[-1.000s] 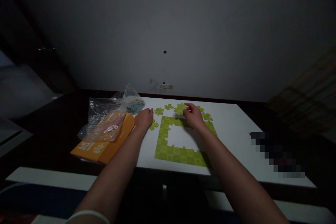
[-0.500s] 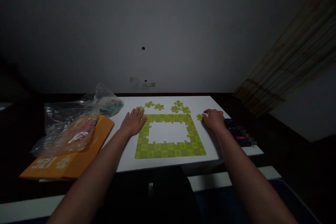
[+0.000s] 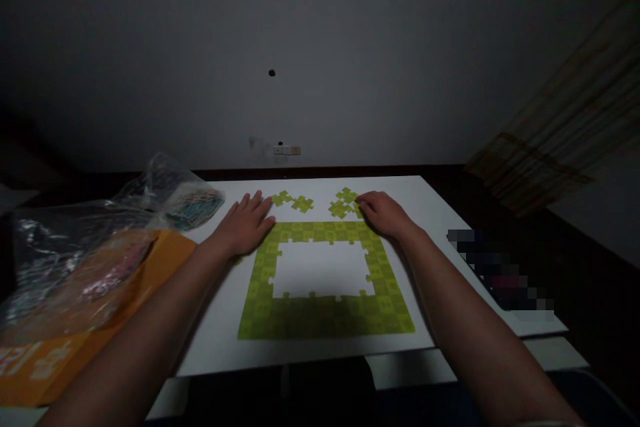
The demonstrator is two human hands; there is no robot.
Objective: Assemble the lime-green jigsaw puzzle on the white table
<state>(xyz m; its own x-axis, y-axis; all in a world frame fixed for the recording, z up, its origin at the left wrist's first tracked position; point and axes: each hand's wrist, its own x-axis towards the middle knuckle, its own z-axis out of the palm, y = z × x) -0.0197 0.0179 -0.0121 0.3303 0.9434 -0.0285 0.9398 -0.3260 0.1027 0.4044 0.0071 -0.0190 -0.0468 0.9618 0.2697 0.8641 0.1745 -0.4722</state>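
A green jigsaw frame (image 3: 325, 317) lies assembled on the white table, with a rectangular opening in its middle. My left hand (image 3: 245, 223) rests flat with spread fingers at the frame's upper left corner. A bit of green (image 3: 239, 260) shows under its wrist. My right hand (image 3: 384, 212) is closed at the upper right corner, its curled fingers on a green puzzle piece (image 3: 358, 209) that they partly cover. Beside that piece lie two more loose pieces (image 3: 341, 209). Further left, near my left fingertips, are other loose green pieces (image 3: 303, 203).
On the left, clear plastic bags (image 3: 75, 267) lie over an orange envelope (image 3: 165, 260), and a bagged teal-and-white item (image 3: 195, 205) is behind them. A dark, pixelated object (image 3: 495, 273) lies at the table's right edge. The wall (image 3: 320, 100) rises behind the white table (image 3: 210, 347).
My right hand has moved left from the table's right side to the loose pieces by the upper right corner. My left hand stays flat. The view has shifted closer to the table.
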